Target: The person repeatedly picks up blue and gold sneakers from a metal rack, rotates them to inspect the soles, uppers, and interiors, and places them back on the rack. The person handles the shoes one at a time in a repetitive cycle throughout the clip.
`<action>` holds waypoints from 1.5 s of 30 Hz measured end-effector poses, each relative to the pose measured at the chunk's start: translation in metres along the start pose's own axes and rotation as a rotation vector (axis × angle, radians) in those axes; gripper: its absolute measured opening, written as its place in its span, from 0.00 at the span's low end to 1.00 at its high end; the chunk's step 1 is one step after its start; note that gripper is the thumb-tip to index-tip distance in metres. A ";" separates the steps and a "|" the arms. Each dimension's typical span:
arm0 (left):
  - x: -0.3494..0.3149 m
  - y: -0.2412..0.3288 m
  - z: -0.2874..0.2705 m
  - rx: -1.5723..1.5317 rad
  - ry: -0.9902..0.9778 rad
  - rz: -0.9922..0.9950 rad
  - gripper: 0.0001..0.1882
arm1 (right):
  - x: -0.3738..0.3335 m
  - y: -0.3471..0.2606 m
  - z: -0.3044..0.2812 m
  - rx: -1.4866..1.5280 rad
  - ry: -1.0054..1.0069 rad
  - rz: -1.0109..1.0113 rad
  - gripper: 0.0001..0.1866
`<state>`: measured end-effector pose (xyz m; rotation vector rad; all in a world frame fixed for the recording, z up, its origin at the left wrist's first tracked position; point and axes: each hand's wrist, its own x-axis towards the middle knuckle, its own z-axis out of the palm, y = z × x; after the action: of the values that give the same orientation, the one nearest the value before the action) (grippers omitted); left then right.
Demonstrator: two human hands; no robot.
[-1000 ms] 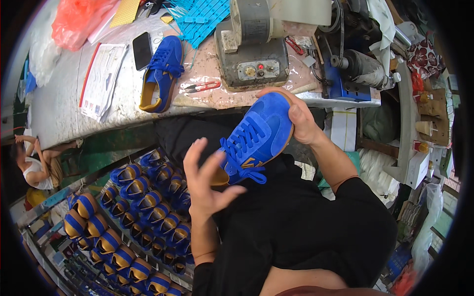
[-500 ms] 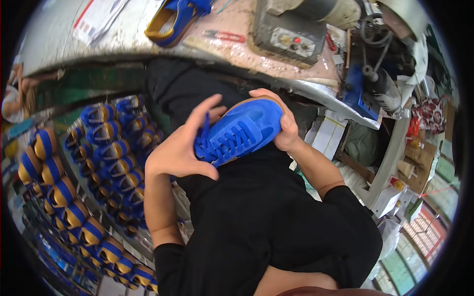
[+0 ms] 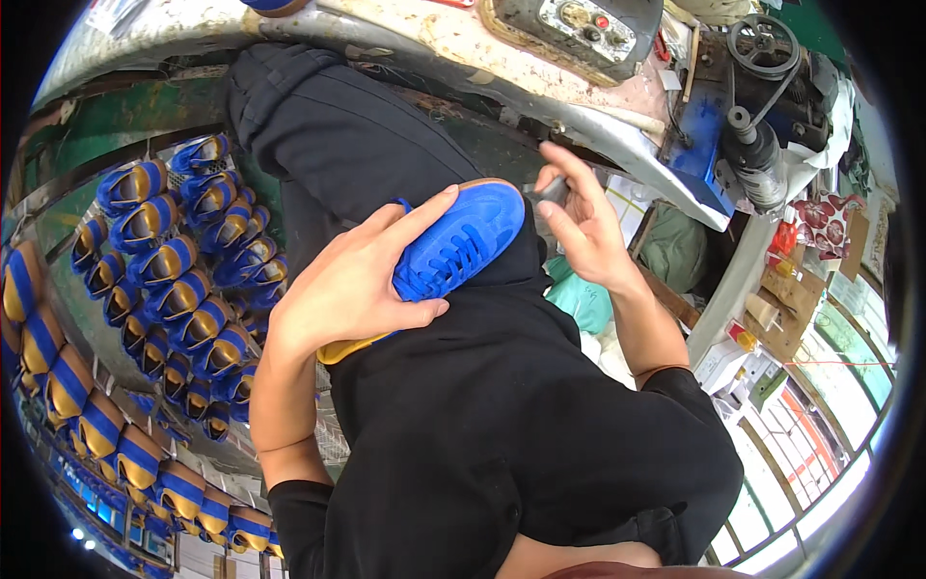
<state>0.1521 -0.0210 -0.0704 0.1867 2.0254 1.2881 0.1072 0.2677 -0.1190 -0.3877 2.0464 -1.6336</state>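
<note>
As the left hand clasps the blue shoe, probably for steadiness, its toe projects rightward. Whether the right hand grips anything, I cannot tell.

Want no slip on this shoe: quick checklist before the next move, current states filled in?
1. Left hand secure on the blue shoe: ok, thumb and fingers grip opposite sides of it.
2. Toe end uncovered: ok, in plain view, pointing to the upper right of the picture.
3. Laces threaded: ok, criss-crossed over the front.
4. Lace ends tied off: cannot tell, the left hand covers that area.
5. Right hand gripping the shoe: not ok, its fingers are off it, beyond the toe.
6. Right hand empty: cannot tell, a grey patch at its fingers is too unclear.
</note>
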 end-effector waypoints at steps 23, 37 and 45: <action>0.022 -0.009 0.005 0.042 0.025 0.039 0.47 | 0.010 -0.022 -0.002 -0.835 -0.169 -0.531 0.15; 0.021 -0.014 0.004 0.003 0.009 0.041 0.47 | 0.005 -0.019 0.010 -0.805 -0.142 -0.468 0.15; 0.020 -0.026 -0.013 -0.420 -0.158 0.065 0.49 | 0.020 0.007 0.007 0.302 0.165 0.061 0.07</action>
<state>0.1360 -0.0337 -0.0985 0.1521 1.5879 1.6519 0.0945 0.2536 -0.1311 -0.0864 1.8610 -1.9542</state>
